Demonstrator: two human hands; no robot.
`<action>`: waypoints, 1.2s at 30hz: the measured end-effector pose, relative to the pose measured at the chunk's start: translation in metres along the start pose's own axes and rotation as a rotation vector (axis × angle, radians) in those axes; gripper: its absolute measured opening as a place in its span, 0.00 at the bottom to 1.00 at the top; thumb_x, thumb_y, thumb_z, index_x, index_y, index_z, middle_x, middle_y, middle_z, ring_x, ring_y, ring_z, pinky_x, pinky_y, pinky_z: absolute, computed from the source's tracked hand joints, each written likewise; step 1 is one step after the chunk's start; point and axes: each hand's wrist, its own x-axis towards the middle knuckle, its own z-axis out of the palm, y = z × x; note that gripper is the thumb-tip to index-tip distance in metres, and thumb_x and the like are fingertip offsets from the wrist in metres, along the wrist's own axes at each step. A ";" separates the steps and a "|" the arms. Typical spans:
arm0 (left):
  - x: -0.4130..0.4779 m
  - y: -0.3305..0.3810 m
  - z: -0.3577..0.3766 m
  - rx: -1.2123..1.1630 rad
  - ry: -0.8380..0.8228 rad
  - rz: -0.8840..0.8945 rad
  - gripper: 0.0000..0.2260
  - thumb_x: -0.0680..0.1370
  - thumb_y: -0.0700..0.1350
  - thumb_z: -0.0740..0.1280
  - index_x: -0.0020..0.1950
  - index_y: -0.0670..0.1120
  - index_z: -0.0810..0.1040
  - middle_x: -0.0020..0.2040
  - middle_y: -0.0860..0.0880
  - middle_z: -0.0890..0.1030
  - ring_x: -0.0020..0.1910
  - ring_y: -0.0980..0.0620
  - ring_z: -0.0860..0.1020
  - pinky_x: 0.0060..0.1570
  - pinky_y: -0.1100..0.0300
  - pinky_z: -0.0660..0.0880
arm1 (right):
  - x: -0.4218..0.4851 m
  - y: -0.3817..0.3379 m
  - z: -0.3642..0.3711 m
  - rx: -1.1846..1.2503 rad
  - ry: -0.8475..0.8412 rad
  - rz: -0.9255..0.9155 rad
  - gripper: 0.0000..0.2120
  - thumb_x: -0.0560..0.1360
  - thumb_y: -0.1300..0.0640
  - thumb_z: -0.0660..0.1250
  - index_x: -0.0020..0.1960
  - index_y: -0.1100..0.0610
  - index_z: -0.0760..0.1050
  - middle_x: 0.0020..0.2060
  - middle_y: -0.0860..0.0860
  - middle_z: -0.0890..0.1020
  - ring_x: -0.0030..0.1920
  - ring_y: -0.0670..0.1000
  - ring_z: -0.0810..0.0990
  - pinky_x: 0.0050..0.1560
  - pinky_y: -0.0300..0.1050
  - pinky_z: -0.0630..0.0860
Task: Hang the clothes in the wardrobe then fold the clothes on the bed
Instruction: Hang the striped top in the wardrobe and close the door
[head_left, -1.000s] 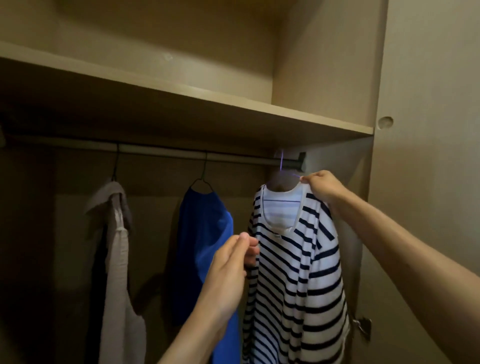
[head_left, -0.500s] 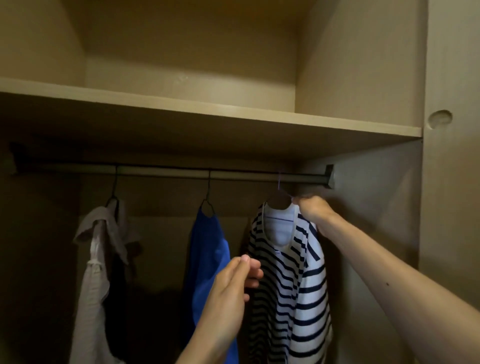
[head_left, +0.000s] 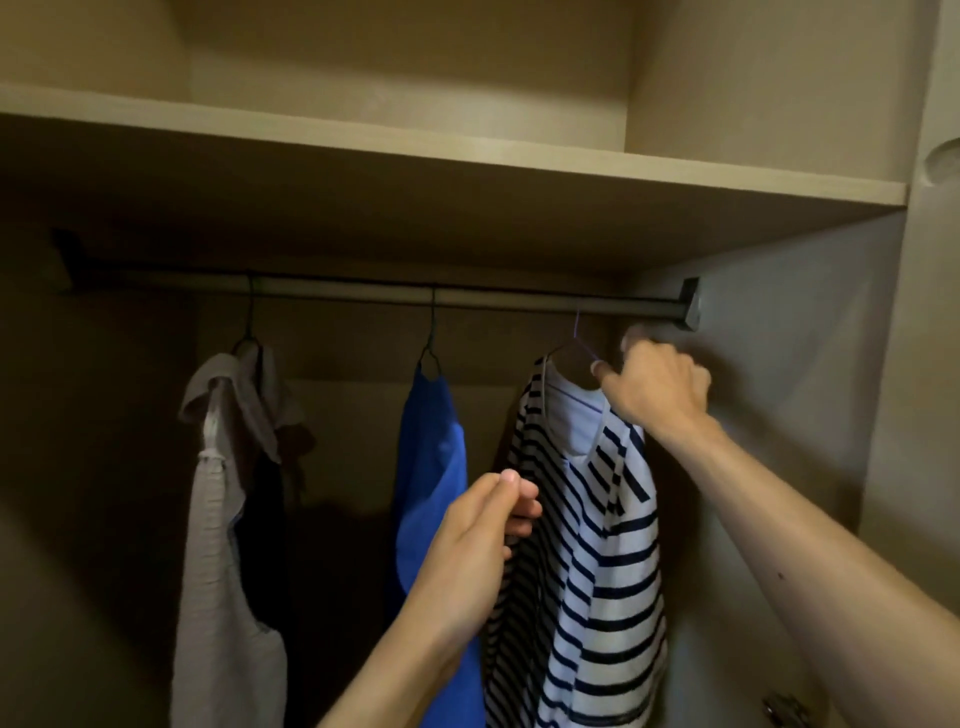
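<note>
A navy-and-white striped shirt (head_left: 597, 545) hangs on a thin purple hanger (head_left: 577, 338) whose hook sits on the wardrobe rail (head_left: 363, 293) near its right end. My right hand (head_left: 657, 389) grips the hanger's right shoulder at the shirt's collar. My left hand (head_left: 483, 530) is raised beside the shirt's left edge, fingers together and lightly bent; whether it pinches the fabric is unclear.
A blue garment (head_left: 428, 493) hangs mid-rail and a grey-white one over something dark (head_left: 228, 493) hangs at the left. A wooden shelf (head_left: 467, 156) runs above the rail. The wardrobe's right wall (head_left: 779, 389) is close to the striped shirt.
The striped shirt's hanger has gone up onto the rail, with my right hand staying on it. The view has tilted up and moved closer. My left hand stays beside the shirt.
</note>
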 end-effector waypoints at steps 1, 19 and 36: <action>-0.001 0.000 -0.003 0.004 0.006 0.003 0.17 0.83 0.55 0.56 0.51 0.51 0.82 0.52 0.49 0.84 0.54 0.52 0.81 0.51 0.60 0.72 | -0.009 -0.007 -0.004 0.018 0.079 -0.046 0.23 0.78 0.39 0.63 0.65 0.55 0.71 0.55 0.58 0.81 0.57 0.62 0.80 0.56 0.57 0.73; -0.210 0.054 -0.219 0.705 0.688 0.239 0.10 0.80 0.55 0.62 0.54 0.53 0.79 0.48 0.56 0.82 0.49 0.61 0.79 0.49 0.64 0.75 | -0.254 -0.226 0.005 0.618 -0.348 -0.769 0.10 0.78 0.38 0.64 0.50 0.43 0.71 0.43 0.41 0.74 0.40 0.41 0.73 0.46 0.48 0.74; -0.414 0.204 -0.424 1.192 1.330 0.490 0.36 0.76 0.49 0.68 0.80 0.52 0.55 0.80 0.48 0.54 0.78 0.54 0.53 0.74 0.52 0.53 | -0.559 -0.404 -0.156 1.179 -0.551 -1.040 0.19 0.78 0.39 0.64 0.66 0.41 0.67 0.61 0.37 0.67 0.59 0.40 0.71 0.61 0.43 0.75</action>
